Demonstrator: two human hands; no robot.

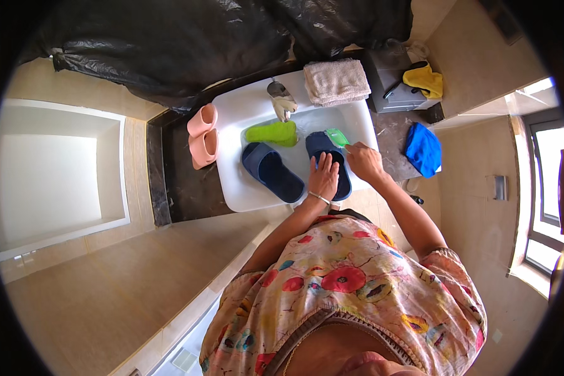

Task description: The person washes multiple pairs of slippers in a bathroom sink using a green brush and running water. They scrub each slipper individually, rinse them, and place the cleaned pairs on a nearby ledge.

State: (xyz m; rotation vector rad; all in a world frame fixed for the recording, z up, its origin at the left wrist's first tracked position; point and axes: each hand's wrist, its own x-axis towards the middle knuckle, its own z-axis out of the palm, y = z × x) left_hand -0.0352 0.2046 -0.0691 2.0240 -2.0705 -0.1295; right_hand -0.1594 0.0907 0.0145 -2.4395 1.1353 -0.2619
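Note:
A white washbasin [226, 176] holds two dark blue slide sandals and some water. My left hand [325, 177] lies with its fingers spread on the right-hand blue slide [342, 185]; whether it grips the slide is hard to tell. In my right hand [364, 160] is the handle of a green brush [338, 137], its head against that slide's upper right edge; the bristles are hidden. The other blue slide [273, 173] rests to the left, its toe strap toward the upper left. Above it lies a lime green cloth or sponge [272, 133], below the metal faucet [282, 99].
Pink slides [203, 149] stand on the dark counter [192, 199] left of the basin. A folded beige towel [336, 82] lies on its back right rim. Farther right are a grey box [395, 96], a yellow cloth [424, 80] and a blue cloth [423, 150]. Black plastic sheeting [178, 51] hangs behind.

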